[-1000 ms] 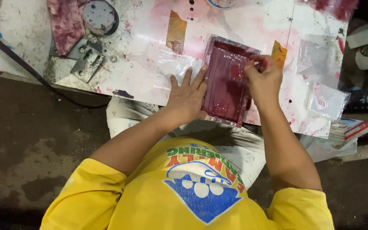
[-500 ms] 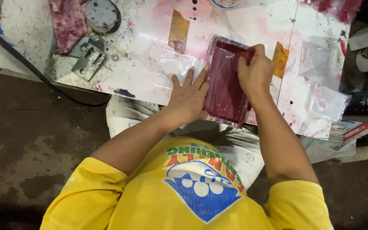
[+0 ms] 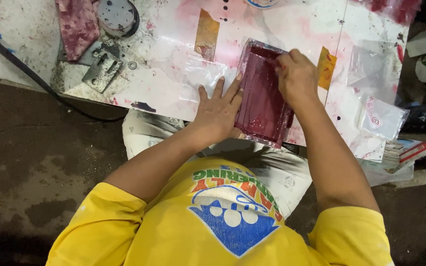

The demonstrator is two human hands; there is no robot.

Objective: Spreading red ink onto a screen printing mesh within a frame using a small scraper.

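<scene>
On the stained white table (image 3: 173,64) lies a dark red framed screen (image 3: 262,98). Left hand (image 3: 218,111) presses flat beside its edge, fingers spread and holding nothing, apparently to keep it steady. Right hand (image 3: 297,79) curls closed on top, probably around a tool I cannot see.
</scene>
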